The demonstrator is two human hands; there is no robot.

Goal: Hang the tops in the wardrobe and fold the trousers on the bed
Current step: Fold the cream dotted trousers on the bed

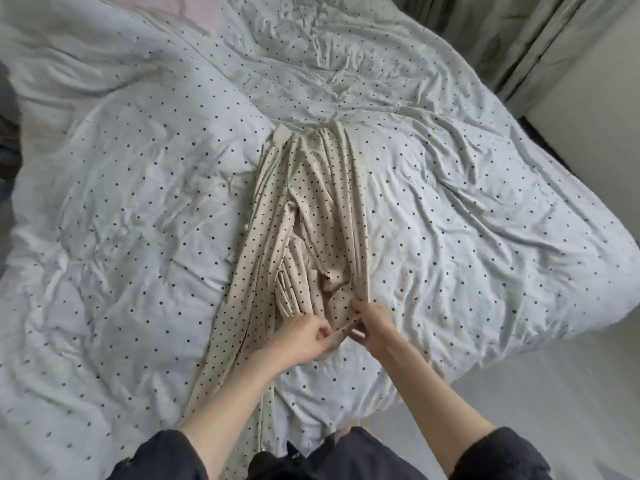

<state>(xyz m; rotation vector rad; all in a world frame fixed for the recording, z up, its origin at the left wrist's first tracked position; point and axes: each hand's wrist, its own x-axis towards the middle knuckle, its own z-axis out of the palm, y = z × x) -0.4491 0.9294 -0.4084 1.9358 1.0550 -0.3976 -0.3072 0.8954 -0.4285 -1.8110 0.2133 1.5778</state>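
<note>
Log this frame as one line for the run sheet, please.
stage: handling cream dotted garment on bed | left hand pinches its edge | right hand grips fabric | fold: not done

Bed (485,209) is taking up most of the view, and a rumpled pale blue duvet (131,188) with small dark dots is covering it corner to corner. Something pink (194,10) is peeking out at the top edge, maybe a pillow or a sheet, hard to tell. Greyish-green curtains (512,39) are hanging in the top right, next to a plain white wall (595,84). A light grey floor (561,393) is showing at the lower right. Soft, even daylight is falling over everything.
</note>
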